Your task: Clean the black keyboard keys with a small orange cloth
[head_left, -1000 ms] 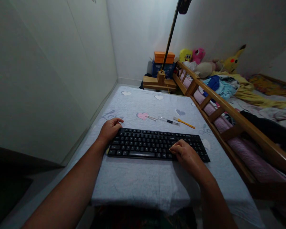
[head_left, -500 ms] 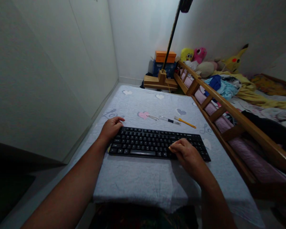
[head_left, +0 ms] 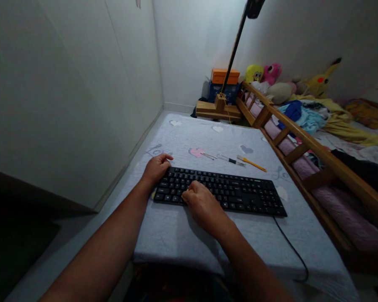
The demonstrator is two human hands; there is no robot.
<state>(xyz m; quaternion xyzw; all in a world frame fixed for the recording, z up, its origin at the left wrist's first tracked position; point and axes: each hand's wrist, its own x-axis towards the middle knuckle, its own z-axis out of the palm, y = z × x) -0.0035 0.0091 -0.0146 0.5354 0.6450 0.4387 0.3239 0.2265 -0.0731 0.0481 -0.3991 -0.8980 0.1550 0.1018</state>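
Past the keyboard's (head_left: pixel 228 191) far edge lie two thin sticks (head_left: pixel 208 156), a slim tool (head_left: pixel 231 160) with a dark grip and a yellow-handled brush (head_left: pixel 254 164), all apart from it. The keyboard lies flat on the cloth-covered counter (head_left: pixel 173 235). A wooden bed rail (head_left: pixel 302 136) hems in the counter's right side, with clothes (head_left: pixel 305 117) and stuffed toys (head_left: pixel 271 74) beyond; behind stand an orange box (head_left: pixel 225 76) and a pole (head_left: pixel 236 48), cut off at the top.

The left hand (head_left: pixel 156 170) rests against the keyboard's left end, its fingers partly hidden; I cannot tell whether it grips. The right hand (head_left: pixel 201 203) curls over the left-middle keys, covering several; whether its bunched fingers pinch anything is hidden. A black cable (head_left: pixel 291 245) trails toward the near edge, its end hard to make out.
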